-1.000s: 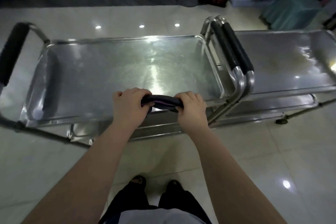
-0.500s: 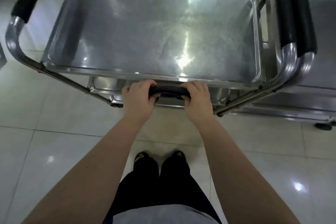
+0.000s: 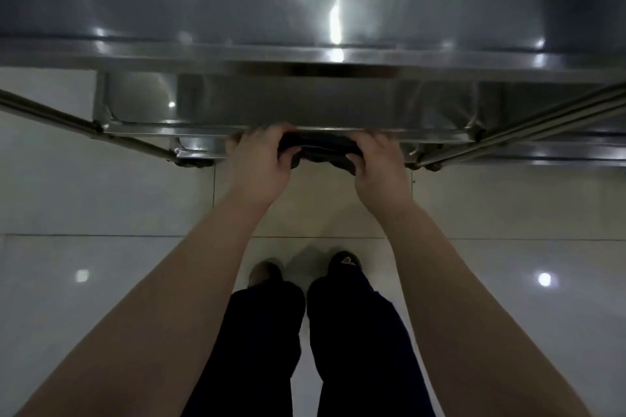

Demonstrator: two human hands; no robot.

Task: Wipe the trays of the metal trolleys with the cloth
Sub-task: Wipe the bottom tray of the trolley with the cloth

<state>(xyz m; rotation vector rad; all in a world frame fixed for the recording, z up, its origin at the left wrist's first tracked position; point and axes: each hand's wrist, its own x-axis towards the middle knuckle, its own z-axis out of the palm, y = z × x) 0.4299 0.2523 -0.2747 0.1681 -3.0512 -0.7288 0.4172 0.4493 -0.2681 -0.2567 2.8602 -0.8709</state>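
Left hand (image 3: pixel 259 166) and right hand (image 3: pixel 379 167) are both clamped on the dark crumpled cloth (image 3: pixel 320 147). Fingers are curled over it, one hand per end. The cloth is bunched between them, with a fold sagging down by the right hand.

The cloth sits at the near rim of the lower stainless-steel tray (image 3: pixel 305 105) of the metal trolley, roughly mid-width. Can't tell if it touches the rim or hangs just in front of it.

The upper stainless-steel tray (image 3: pixel 203 54) fills the far part of the view. It is shiny, with light glare down the middle, and its near lip runs left to right beyond the hands.

Slanted steel frame tubes (image 3: pixel 84 123) leave the lower tray's near corners, one set out left, one out right.

Glossy white floor tiles (image 3: pixel 101 196) lie underneath, with light spots reflected left and right.

Legs in dark trousers (image 3: pixel 264 332) and dark shoes (image 3: pixel 264 271) stand near, centred between the bare forearms, toes pointing at the trolley.
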